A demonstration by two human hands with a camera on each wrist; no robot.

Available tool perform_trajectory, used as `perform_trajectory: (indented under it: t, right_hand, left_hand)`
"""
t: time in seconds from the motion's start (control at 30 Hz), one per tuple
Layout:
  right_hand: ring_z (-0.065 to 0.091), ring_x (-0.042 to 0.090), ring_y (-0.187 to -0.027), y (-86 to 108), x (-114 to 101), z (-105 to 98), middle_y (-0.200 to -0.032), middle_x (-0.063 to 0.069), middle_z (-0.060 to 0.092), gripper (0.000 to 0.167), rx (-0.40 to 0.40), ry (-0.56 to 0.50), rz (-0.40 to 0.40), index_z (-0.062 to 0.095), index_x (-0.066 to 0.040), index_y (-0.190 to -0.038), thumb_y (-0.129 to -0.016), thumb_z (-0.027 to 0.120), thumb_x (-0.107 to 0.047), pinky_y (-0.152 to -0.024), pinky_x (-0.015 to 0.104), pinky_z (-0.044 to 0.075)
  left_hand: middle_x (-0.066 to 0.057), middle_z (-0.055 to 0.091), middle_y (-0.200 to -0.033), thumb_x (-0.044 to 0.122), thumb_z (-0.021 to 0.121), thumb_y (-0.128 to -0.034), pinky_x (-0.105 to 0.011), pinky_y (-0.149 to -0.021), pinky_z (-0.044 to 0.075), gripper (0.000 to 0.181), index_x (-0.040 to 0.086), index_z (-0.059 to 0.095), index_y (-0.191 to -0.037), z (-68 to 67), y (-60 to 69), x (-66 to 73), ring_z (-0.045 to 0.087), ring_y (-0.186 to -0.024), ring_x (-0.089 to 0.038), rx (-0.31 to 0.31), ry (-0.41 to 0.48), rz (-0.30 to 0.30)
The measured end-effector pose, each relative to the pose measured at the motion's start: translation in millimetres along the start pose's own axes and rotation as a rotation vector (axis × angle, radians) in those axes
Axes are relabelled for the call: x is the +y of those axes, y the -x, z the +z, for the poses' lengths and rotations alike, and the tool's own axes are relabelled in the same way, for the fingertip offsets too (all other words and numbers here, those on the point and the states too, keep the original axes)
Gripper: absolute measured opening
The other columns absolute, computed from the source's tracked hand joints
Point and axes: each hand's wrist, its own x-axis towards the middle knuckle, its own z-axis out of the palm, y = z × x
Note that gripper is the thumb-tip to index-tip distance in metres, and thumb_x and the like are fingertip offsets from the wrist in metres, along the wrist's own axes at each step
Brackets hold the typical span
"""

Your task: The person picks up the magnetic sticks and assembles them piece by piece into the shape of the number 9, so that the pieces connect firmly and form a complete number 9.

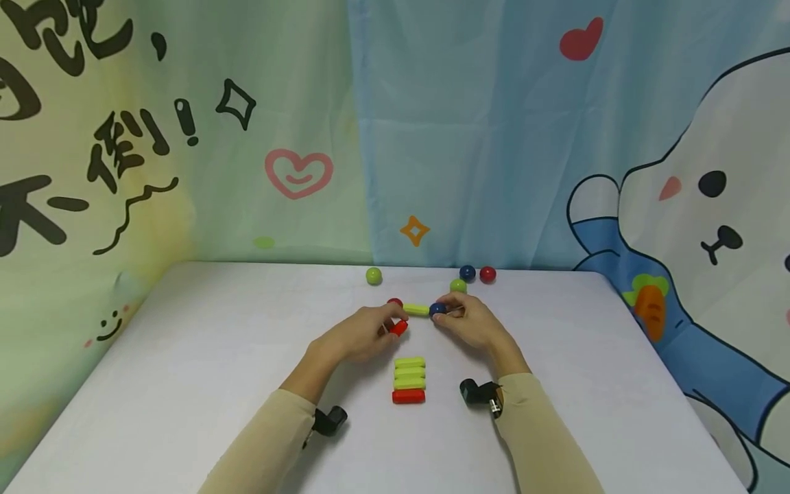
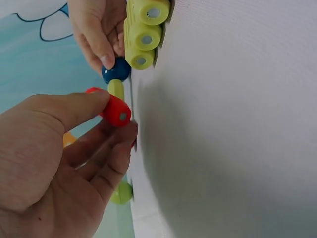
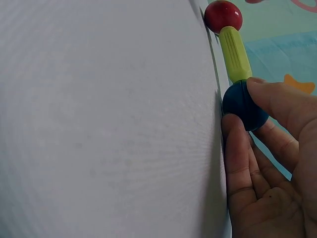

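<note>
My left hand (image 1: 364, 333) pinches a red rod (image 1: 400, 328) between thumb and fingers; in the left wrist view the red rod (image 2: 117, 111) shows a grey dot on its end. My right hand (image 1: 474, 322) grips a dark blue ball (image 1: 437, 309) by thumb and fingertips. That blue ball (image 3: 245, 105) joins one end of a yellow-green rod (image 3: 235, 53), whose other end meets a red ball (image 3: 223, 17). In the head view the left fingers partly cover the red ball (image 1: 395, 302).
Nearer on the white table (image 1: 247, 343), several yellow-green rods (image 1: 410, 373) lie in a stack-like row with a red rod (image 1: 409, 396). Toward the back edge are green balls (image 1: 373, 276) (image 1: 458, 285), a blue ball (image 1: 467, 273) and a red ball (image 1: 487, 274). A printed curtain hangs behind.
</note>
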Motion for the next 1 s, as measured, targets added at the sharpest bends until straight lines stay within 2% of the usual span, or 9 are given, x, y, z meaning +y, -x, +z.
perform_trajectory:
  t: [0.27,0.43,0.57,0.7,1.0]
  right_hand:
    - [0.062,0.025,-0.104,-0.4,1,-1,-0.122,0.011,0.065,0.041,0.005,-0.009,0.008,0.065,-0.011,-0.13,-0.096,0.073,-0.032,-0.099,0.046,0.05]
    - [0.061,0.025,-0.103,0.1,2,-1,-0.122,0.013,0.065,0.041,0.012,-0.014,-0.003,0.064,-0.008,-0.13,-0.097,0.072,-0.031,-0.097,0.045,0.05]
    - [0.061,0.024,-0.102,0.3,2,-1,-0.121,0.013,0.064,0.04,0.006,-0.019,-0.014,0.064,-0.007,-0.129,-0.097,0.072,-0.03,-0.096,0.045,0.05]
    - [0.061,0.024,-0.102,0.1,1,-1,-0.12,0.013,0.064,0.039,0.002,-0.023,-0.022,0.064,-0.007,-0.129,-0.097,0.072,-0.028,-0.097,0.044,0.05]
    - [0.059,0.025,-0.103,-0.2,-2,1,-0.12,0.01,0.063,0.038,-0.008,-0.033,0.006,0.064,-0.01,-0.129,-0.096,0.073,-0.028,-0.099,0.043,0.049]
  left_hand:
    - [0.002,0.07,-0.099,0.02,0.068,-0.0977,-0.03,-0.079,0.054,0.035,0.013,0.057,-0.13,0.0,-0.5,-1.3,0.064,-0.085,-0.011,0.046,0.055,-0.046]
    - [0.004,0.067,-0.083,0.027,0.071,-0.0954,-0.029,-0.067,0.051,0.034,0.011,0.051,-0.118,0.1,-1.5,-0.8,0.06,-0.071,-0.014,0.069,0.058,-0.156]
    - [0.004,0.066,-0.077,0.027,0.072,-0.0943,-0.028,-0.06,0.047,0.032,0.01,0.048,-0.109,2.1,-1.8,-2.4,0.056,-0.066,-0.015,0.131,0.081,-0.221]
    - [0.004,0.067,-0.076,0.026,0.07,-0.0937,-0.028,-0.057,0.046,0.028,0.01,0.048,-0.102,4.7,-3.1,-4.1,0.056,-0.064,-0.016,0.193,0.101,-0.247]
    - [0.006,0.068,-0.074,0.027,0.071,-0.0922,-0.028,-0.057,0.044,0.025,0.012,0.05,-0.092,9.7,-5.3,-2.8,0.057,-0.065,-0.016,0.257,0.074,-0.312]
